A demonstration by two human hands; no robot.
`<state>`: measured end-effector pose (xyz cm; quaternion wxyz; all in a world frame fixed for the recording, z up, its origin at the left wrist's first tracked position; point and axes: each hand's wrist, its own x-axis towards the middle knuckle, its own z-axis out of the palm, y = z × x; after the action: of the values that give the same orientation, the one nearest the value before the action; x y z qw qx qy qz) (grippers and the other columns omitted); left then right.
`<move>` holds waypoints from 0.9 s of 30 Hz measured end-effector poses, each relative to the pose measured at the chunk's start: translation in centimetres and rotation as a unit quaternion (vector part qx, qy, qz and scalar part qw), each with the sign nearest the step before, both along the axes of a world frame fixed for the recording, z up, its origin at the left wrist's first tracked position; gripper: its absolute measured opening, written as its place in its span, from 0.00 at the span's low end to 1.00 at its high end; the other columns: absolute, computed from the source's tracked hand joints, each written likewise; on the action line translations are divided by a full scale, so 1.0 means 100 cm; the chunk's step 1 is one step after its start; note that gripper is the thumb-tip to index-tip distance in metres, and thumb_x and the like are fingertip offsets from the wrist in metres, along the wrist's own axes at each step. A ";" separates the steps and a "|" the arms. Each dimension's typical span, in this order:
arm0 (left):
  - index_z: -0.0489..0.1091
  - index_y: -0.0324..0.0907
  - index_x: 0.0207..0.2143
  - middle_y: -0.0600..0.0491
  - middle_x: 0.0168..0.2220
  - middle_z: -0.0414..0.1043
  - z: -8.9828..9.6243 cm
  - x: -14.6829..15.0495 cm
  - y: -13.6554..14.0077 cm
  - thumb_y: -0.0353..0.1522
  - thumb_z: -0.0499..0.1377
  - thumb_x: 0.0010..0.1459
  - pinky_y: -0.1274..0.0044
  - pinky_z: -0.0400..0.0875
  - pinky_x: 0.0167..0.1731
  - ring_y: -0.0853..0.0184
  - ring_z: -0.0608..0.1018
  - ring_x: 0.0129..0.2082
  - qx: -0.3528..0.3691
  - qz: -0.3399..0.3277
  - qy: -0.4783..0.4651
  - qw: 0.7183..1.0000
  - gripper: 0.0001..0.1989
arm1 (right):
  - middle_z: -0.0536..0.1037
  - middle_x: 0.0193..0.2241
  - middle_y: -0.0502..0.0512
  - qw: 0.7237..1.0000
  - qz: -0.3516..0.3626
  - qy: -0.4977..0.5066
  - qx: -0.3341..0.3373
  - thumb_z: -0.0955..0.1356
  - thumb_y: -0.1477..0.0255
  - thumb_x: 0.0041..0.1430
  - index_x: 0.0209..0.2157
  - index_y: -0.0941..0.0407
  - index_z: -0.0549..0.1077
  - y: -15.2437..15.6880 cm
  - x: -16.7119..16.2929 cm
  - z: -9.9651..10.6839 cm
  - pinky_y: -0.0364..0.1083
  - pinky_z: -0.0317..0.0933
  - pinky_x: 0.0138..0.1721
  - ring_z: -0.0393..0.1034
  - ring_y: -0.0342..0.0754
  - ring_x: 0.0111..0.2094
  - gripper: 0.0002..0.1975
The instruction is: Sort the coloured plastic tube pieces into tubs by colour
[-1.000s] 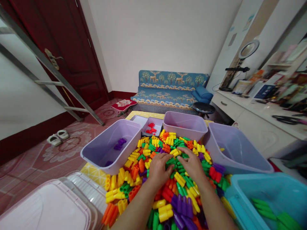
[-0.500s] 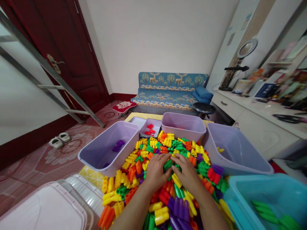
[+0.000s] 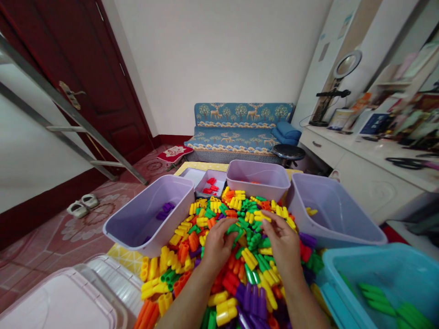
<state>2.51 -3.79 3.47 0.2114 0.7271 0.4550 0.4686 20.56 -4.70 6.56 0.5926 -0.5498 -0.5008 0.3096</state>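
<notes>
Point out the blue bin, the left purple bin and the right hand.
blue bin (image 3: 346, 254): head view, on its far rim.
left purple bin (image 3: 137, 240): head view, on its near outer wall.
right hand (image 3: 284, 244): head view, on the back of the hand.

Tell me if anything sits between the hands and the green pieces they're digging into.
Nothing visible does. The left hand and right hand lie directly on the pile, fingers on the green pieces at its top, with other colours packed around them.
</notes>
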 end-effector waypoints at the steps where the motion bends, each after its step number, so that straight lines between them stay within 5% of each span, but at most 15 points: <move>1: 0.70 0.45 0.48 0.49 0.47 0.74 0.000 0.000 0.000 0.27 0.56 0.58 0.70 0.69 0.49 0.63 0.75 0.48 0.009 0.010 -0.018 1.000 0.15 | 0.77 0.42 0.57 0.998 -0.046 0.049 0.021 0.68 0.61 0.56 0.52 0.53 0.71 -0.002 -0.001 0.004 0.51 0.66 0.43 0.73 0.52 0.41 0.22; 5: 0.69 0.42 0.46 0.49 0.44 0.74 -0.002 -0.003 0.000 0.28 0.56 0.59 0.70 0.70 0.47 0.62 0.76 0.46 0.007 0.084 -0.054 0.995 0.12 | 0.60 0.61 0.58 0.968 -0.123 0.187 0.114 0.69 0.66 0.56 0.64 0.46 0.51 -0.007 -0.002 0.019 0.54 0.61 0.53 0.65 0.53 0.55 0.37; 10: 0.66 0.42 0.47 0.47 0.46 0.73 -0.008 -0.004 0.004 0.27 0.54 0.59 0.66 0.69 0.50 0.60 0.75 0.49 0.001 0.143 -0.071 0.987 0.13 | 0.49 0.66 0.59 0.962 -0.140 0.200 0.124 0.69 0.67 0.55 0.65 0.42 0.42 -0.005 0.007 0.018 0.55 0.60 0.54 0.64 0.54 0.56 0.43; 15: 0.68 0.43 0.48 0.44 0.59 0.61 -0.010 -0.005 0.005 0.20 0.51 0.55 0.61 0.61 0.58 0.57 0.64 0.60 0.051 0.154 -0.026 0.986 0.20 | 0.71 0.53 0.61 0.999 -0.034 -0.013 0.014 0.67 0.64 0.54 0.55 0.53 0.66 0.004 0.022 -0.001 0.52 0.64 0.47 0.70 0.53 0.47 0.26; 20: 0.73 0.45 0.43 0.47 0.55 0.67 -0.005 -0.005 0.002 0.21 0.53 0.54 0.59 0.62 0.57 0.57 0.68 0.58 0.065 0.130 -0.019 0.989 0.17 | 0.76 0.41 0.54 0.936 0.115 -0.319 -0.092 0.70 0.76 0.43 0.42 0.52 0.75 0.005 0.023 -0.022 0.51 0.63 0.44 0.71 0.51 0.39 0.20; 24: 0.73 0.45 0.41 0.51 0.43 0.76 0.003 -0.002 -0.004 0.25 0.54 0.58 0.63 0.64 0.55 0.63 0.76 0.46 0.060 0.067 -0.035 0.995 0.13 | 0.77 0.36 0.54 0.922 0.113 -0.361 -0.086 0.69 0.73 0.47 0.34 0.54 0.76 0.002 0.008 -0.021 0.51 0.62 0.44 0.70 0.53 0.40 0.09; 27: 0.68 0.47 0.52 0.49 0.50 0.73 0.010 0.001 -0.009 0.31 0.58 0.58 0.68 0.67 0.52 0.62 0.73 0.51 0.038 -0.041 0.005 0.998 0.19 | 0.77 0.32 0.52 0.945 0.119 -0.293 -0.081 0.67 0.70 0.51 0.34 0.55 0.75 0.001 -0.004 -0.016 0.48 0.62 0.39 0.71 0.50 0.34 0.08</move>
<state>2.59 -4.71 4.51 0.2009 0.7552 0.4075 0.4725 20.18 -4.55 4.95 0.3324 -0.5984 -0.6873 0.2429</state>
